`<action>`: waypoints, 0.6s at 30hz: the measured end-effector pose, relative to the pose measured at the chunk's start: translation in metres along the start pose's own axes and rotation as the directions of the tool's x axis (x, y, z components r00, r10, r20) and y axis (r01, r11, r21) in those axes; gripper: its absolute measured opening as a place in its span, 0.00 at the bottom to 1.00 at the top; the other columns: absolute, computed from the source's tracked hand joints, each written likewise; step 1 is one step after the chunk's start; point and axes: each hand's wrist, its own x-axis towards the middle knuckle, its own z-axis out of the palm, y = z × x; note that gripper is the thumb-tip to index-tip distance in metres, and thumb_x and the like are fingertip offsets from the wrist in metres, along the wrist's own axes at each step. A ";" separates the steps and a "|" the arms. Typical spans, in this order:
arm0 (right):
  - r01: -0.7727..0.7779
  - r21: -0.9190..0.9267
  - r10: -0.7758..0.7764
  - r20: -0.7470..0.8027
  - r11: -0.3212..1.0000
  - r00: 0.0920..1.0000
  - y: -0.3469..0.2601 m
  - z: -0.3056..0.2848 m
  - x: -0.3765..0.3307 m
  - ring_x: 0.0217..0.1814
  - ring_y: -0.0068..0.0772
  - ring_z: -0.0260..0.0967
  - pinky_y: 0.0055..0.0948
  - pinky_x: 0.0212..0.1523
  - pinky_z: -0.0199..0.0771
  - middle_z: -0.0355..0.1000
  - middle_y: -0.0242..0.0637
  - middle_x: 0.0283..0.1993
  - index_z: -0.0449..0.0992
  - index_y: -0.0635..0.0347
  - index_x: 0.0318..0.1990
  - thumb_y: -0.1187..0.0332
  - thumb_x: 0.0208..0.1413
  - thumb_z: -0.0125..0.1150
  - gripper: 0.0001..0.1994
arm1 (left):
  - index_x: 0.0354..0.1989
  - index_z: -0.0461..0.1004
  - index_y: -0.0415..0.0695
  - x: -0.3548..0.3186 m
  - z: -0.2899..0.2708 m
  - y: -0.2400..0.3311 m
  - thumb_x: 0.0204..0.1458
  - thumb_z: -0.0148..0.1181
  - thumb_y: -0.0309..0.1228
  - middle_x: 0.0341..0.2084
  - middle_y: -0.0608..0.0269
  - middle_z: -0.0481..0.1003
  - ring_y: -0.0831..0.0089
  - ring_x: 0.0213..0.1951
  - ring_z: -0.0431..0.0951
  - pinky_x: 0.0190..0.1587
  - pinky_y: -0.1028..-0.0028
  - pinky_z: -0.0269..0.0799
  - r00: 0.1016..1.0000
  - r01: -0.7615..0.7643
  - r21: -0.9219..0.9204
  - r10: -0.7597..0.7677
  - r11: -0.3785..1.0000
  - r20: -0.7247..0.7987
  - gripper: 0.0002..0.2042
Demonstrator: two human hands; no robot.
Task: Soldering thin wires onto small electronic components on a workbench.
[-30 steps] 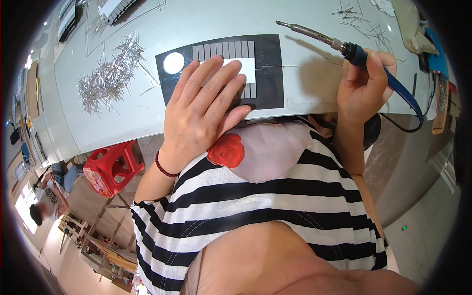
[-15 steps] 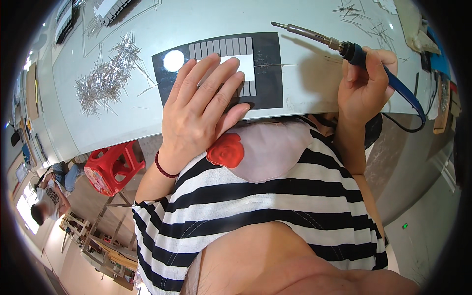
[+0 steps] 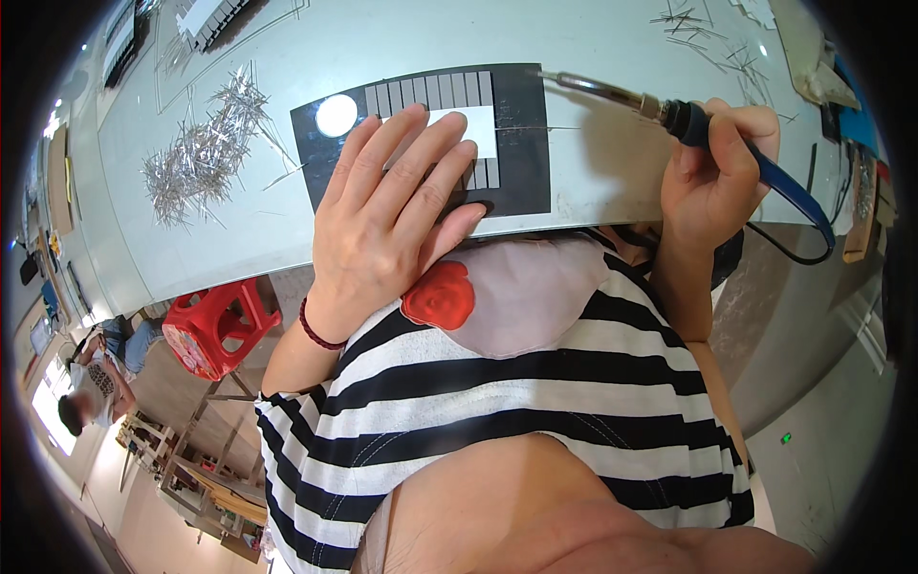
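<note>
My left hand (image 3: 387,210) lies flat over a white strip (image 3: 485,131), its fingers stretched out and slightly apart. Beneath and above that strip is a row of narrow grey cells (image 3: 430,91), all resting on a black mat (image 3: 521,177). A thin wire (image 3: 535,128) sticks out from the strip's right end, past the mat's edge. Pinched in my right hand (image 3: 717,167) is a soldering iron (image 3: 612,93) with a dark blue handle. Its metal tip hangs near the mat's upper right corner, pointing left. My palm hides part of the strip and cells.
Left of the mat lies a heap of thin metal wires (image 3: 196,163); more loose wires (image 3: 746,72) are scattered at the far right. Finished-looking strips of cells (image 3: 206,19) stand at the far left. A red stool (image 3: 215,330) is below the table's edge, and a person (image 3: 96,387) sits beyond.
The soldering iron's tip has dropped nearer to me and slightly right, toward the mat's corner. My right hand has shifted a little right. My left hand stays in place.
</note>
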 end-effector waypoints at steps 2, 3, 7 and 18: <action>0.017 -0.052 -0.016 0.004 0.999 1.000 0.000 -0.001 0.000 0.18 0.21 0.50 0.22 0.24 0.55 0.61 0.36 0.21 0.63 0.63 0.32 0.76 0.57 0.51 0.05 | 0.52 0.79 0.41 0.000 0.000 0.000 0.49 0.68 0.39 0.55 0.59 0.76 0.56 0.58 0.73 0.62 0.54 0.68 1.000 0.000 -0.002 0.000 1.000 0.005 0.22; 0.036 -0.015 -0.035 0.045 0.999 0.998 0.001 -0.002 0.001 0.18 0.21 0.49 0.24 0.25 0.54 0.60 0.36 0.20 0.62 0.63 0.31 0.77 0.55 0.51 0.04 | 0.52 0.79 0.41 0.000 0.000 0.000 0.50 0.68 0.40 0.55 0.59 0.76 0.56 0.58 0.73 0.62 0.54 0.68 1.000 0.000 0.004 0.000 1.000 0.005 0.22; 0.081 0.055 -0.086 0.106 0.995 0.991 0.001 -0.001 0.001 0.19 0.24 0.48 0.29 0.27 0.52 0.58 0.35 0.19 0.62 0.64 0.31 0.77 0.47 0.51 0.05 | 0.52 0.79 0.41 0.001 -0.001 -0.001 0.50 0.68 0.40 0.55 0.59 0.76 0.56 0.58 0.73 0.62 0.54 0.68 1.000 -0.001 0.013 0.001 1.000 0.002 0.22; 0.155 0.056 -0.163 0.207 0.986 0.965 0.004 0.002 -0.002 0.20 0.19 0.51 0.24 0.21 0.50 0.61 0.30 0.18 0.67 0.65 0.30 0.81 0.43 0.56 0.07 | 0.52 0.79 0.42 0.001 -0.003 -0.001 0.51 0.66 0.40 0.55 0.59 0.76 0.56 0.59 0.73 0.62 0.54 0.68 1.000 0.005 0.021 -0.005 1.000 0.013 0.22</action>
